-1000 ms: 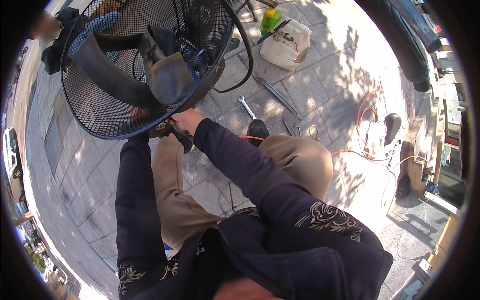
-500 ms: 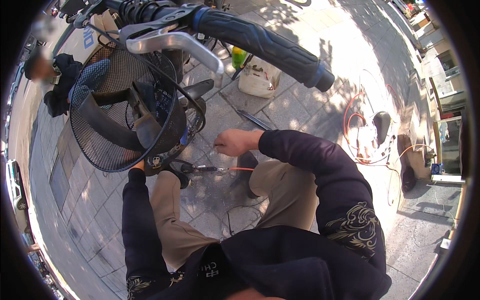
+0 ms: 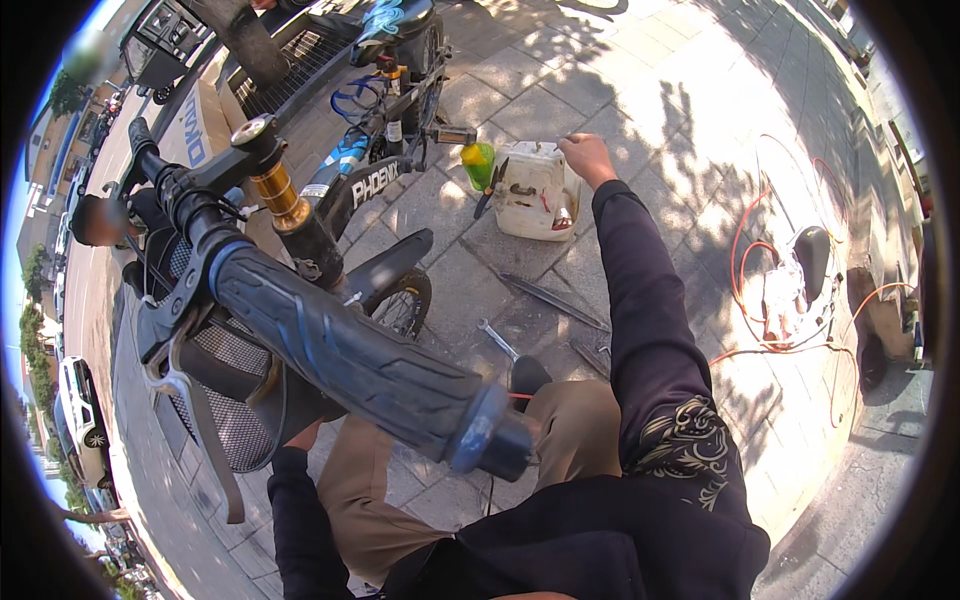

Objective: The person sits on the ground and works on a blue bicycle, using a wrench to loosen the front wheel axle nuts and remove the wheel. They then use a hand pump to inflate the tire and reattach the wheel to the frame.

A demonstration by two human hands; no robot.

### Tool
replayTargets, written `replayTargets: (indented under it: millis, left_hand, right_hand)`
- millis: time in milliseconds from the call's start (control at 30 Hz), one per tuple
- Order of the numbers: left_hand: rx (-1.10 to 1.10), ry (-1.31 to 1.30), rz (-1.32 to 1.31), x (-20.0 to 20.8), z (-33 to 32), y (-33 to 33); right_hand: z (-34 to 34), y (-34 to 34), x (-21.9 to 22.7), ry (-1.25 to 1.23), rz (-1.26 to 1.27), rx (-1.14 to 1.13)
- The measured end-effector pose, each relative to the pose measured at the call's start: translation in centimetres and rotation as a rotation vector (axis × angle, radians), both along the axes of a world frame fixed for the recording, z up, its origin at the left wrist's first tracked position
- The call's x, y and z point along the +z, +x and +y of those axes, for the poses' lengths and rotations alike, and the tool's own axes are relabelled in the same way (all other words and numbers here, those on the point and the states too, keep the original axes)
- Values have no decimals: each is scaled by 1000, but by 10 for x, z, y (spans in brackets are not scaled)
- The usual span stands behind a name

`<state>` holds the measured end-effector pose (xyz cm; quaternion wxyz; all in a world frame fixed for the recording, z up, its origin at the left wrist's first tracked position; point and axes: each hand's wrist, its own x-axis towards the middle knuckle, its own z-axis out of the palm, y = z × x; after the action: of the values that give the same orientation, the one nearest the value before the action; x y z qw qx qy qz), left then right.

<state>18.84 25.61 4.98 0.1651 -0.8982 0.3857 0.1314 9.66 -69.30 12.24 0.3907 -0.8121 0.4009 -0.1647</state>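
Note:
My right hand (image 3: 588, 158) is stretched forward to the far right rim of a dirty white plastic container (image 3: 537, 212). Its fingers are closed together there; whatever they grip is too small to make out. My left hand (image 3: 303, 437) is low beside a bicycle's black mesh basket (image 3: 232, 437); basket and handlebar grip (image 3: 340, 350) hide its fingers. That black and blue grip, with its silver brake lever (image 3: 208, 430), crosses the view in front of my knees. A wrench (image 3: 498, 340) lies on the paving near my right shoe (image 3: 529, 375).
A yellow-green bottle (image 3: 478, 165) stands beside the container. Dark flat bars (image 3: 553, 300) lie on the paving. An orange hose (image 3: 740, 250) coils at the right near a black saddle (image 3: 811, 258). Another bicycle (image 3: 385, 140) stands ahead; a person (image 3: 110, 220) is at the left.
My right hand has moved forward from above my knees to the white container. The handlebar appears lower and nearer, and the wrench is now in view. My left hand stays low by the basket.

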Motion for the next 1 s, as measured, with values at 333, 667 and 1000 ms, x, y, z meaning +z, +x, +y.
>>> replayTargets:
  millis: [333,667,1000]
  left_hand:
    - [21,-2,72,16,-20,-1]
    - [21,5,112,17,-27,4]
    - [25,7,108,21,-28,4]
  right_hand:
    - [-51,46,-56,-211,205,196]
    - [-30,31,-25,-117,238,234]
    - [-28,29,-46,-282,114,14]
